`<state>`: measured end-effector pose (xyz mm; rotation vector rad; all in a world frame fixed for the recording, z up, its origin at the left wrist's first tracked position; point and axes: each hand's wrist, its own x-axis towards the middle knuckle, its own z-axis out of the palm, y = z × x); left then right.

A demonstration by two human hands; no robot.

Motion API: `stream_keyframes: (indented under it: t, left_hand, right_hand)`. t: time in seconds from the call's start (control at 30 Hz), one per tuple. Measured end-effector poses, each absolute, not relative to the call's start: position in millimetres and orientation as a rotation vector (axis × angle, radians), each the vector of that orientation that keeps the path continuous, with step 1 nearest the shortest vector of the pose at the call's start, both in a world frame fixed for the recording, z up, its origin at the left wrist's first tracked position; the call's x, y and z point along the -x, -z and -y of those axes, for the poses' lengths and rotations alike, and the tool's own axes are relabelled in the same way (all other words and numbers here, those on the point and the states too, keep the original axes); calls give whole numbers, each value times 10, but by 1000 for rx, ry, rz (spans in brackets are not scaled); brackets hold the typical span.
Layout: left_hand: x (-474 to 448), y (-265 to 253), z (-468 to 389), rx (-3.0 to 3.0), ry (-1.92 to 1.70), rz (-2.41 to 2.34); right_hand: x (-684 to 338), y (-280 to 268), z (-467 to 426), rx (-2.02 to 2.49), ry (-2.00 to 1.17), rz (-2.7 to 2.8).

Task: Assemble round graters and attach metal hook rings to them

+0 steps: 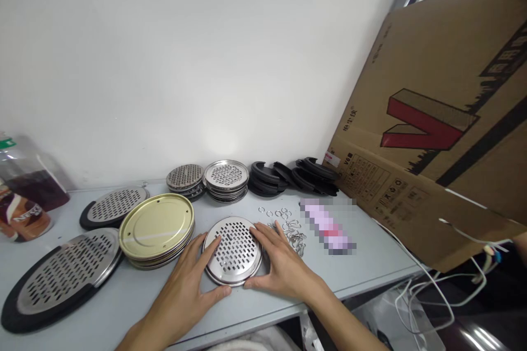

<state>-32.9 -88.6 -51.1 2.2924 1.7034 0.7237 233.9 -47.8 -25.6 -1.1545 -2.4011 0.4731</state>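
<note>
A round slotted metal plate point(234, 249) lies flat near the table's front edge, its slotted face up. My left hand point(185, 279) holds it from the left, thumb at the front rim and fingertips on its upper face. From the right, my right hand point(280, 263) grips the rim, with the thumb at the front and the fingers at the far side. Just beyond my right fingers lie small metal rings point(284, 212) and a heap of metal clips point(295, 241). A stack of gold-coloured round lids point(158, 225) stands left of my left hand.
Two slotted plates with black rims point(66, 274) lie at left, near a bottle of dark liquid point(35, 175) and a Nescafe container point(28, 219). Along the wall are stacked slotted plates point(226, 175) and black curved pieces point(267, 178). A cardboard box point(411, 175) leans at right, beside white cables point(436, 296).
</note>
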Motion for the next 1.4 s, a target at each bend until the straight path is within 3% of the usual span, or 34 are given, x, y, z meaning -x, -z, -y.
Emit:
stream_keyframes:
  t: [1.4]
  left_hand:
    - [331,472,899,-2427,-643,-1624]
  right_hand:
    - [-2360,217,481,1165,-452,2444]
